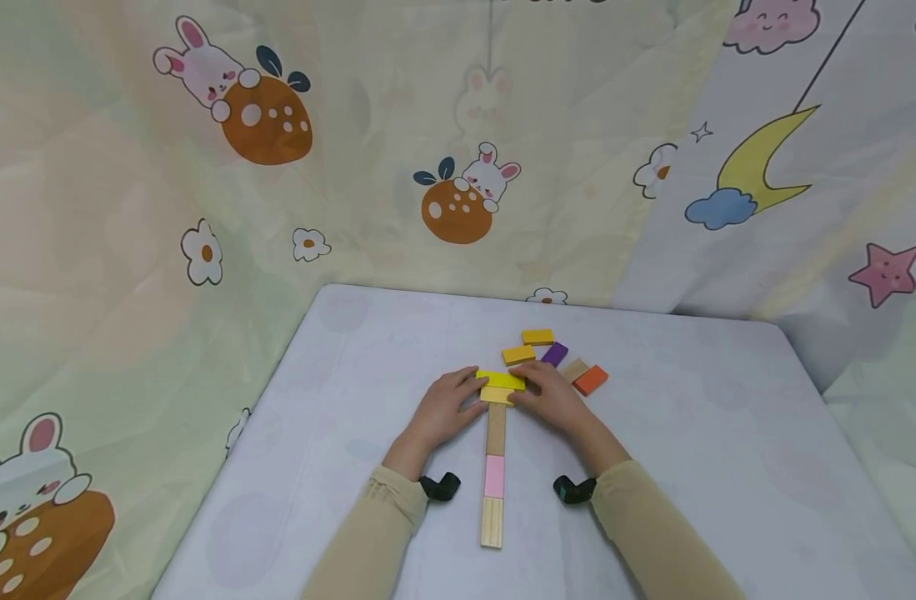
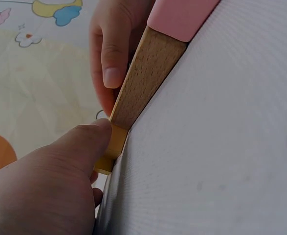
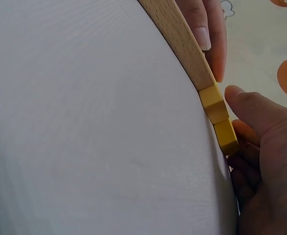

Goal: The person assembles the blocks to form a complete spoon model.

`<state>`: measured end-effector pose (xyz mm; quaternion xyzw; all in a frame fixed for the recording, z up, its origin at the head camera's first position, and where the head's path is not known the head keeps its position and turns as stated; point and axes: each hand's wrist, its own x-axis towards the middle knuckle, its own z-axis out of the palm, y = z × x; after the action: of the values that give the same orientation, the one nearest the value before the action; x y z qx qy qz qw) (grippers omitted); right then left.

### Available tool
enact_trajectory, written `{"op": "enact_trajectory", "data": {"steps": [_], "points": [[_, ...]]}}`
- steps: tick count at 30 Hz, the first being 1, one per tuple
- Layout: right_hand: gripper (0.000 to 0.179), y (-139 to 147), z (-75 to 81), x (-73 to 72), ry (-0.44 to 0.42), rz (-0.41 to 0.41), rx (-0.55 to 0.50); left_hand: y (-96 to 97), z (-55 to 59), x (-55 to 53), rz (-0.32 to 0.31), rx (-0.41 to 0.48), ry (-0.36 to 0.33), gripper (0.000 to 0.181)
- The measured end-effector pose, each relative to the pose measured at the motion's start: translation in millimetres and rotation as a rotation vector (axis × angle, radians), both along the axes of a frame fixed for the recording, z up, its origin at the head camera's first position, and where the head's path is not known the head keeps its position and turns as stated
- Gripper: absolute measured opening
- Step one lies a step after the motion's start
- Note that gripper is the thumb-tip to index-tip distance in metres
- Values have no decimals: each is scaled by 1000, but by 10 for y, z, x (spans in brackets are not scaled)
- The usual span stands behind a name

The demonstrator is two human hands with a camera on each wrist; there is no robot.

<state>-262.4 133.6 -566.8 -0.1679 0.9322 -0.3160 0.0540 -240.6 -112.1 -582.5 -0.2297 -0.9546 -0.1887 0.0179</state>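
A bright yellow block (image 1: 500, 381) lies crosswise against a shorter pale yellow block (image 1: 497, 395). From there a straight column runs toward the person: a brown wooden block (image 1: 496, 429), a pink block (image 1: 494, 477) and a pale lined wooden piece (image 1: 491, 523). My left hand (image 1: 446, 407) touches the left ends of the yellow blocks; its thumb is at the pale yellow block (image 2: 118, 139) in the left wrist view. My right hand (image 1: 553, 398) is around their right ends, its fingers beside the bright yellow block (image 3: 226, 137). Its thumb stands slightly off in the right wrist view.
Behind my right hand lie loose blocks: two yellow blocks (image 1: 538, 337), a purple block (image 1: 555, 354), a tan block (image 1: 574, 370) and an orange block (image 1: 591, 380). The white table (image 1: 728, 467) meets a printed cloth backdrop (image 1: 382, 100) at its far edge.
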Motion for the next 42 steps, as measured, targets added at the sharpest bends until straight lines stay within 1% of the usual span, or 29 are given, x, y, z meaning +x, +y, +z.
{"op": "enact_trajectory", "data": {"steps": [6, 12, 17, 20, 24, 27, 32, 35, 42], "points": [[55, 16, -22, 18, 34, 26, 0, 3, 4, 14, -2, 18, 4, 55], [55, 16, -41, 22, 22, 13, 14, 6, 19, 22, -2, 32, -9, 56], [53, 2, -37, 28, 16, 4, 3, 3, 31, 31, 3, 27, -22, 56], [46, -9, -18, 33, 1, -23, -20, -1, 29, 35, 7, 32, -22, 56], [35, -10, 10, 36, -23, -84, -62, 2, 21, 36, 7, 44, -24, 56], [31, 6, 27, 37, -31, -128, -93, 8, 11, 35, 8, 45, -20, 56], [30, 53, 39, 23, -40, -196, -133, 13, 1, 41, 10, 51, -12, 56], [30, 77, 42, -10, -33, -228, -137, 12, 1, 44, 14, 52, -7, 56], [32, 101, 60, -99, -12, -253, -131, 19, 16, 39, 13, 61, -4, 55]]}}
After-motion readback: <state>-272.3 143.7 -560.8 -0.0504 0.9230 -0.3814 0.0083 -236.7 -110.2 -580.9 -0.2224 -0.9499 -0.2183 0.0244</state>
